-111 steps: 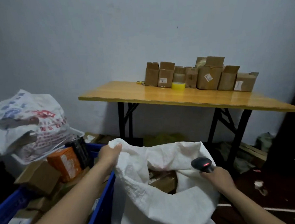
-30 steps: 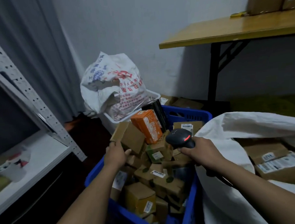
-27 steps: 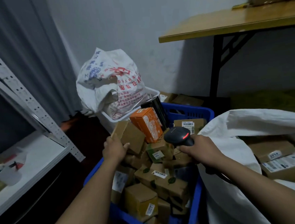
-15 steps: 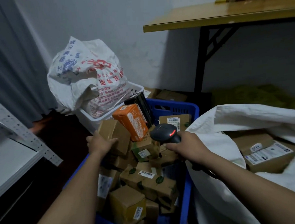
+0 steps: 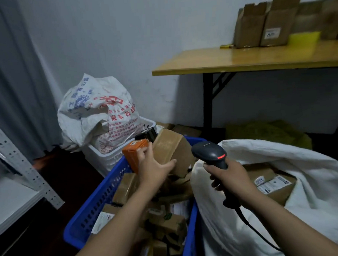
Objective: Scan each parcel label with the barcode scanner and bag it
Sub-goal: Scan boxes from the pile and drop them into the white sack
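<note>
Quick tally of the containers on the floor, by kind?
Blue crate: 1
White basket: 1
Plain white sack: 1
Printed sack: 1
Total: 4

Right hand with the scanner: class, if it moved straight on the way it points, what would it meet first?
Probably the brown parcel gripped by the left hand; the right hand aims the scanner towards it, though depth is unclear.
</note>
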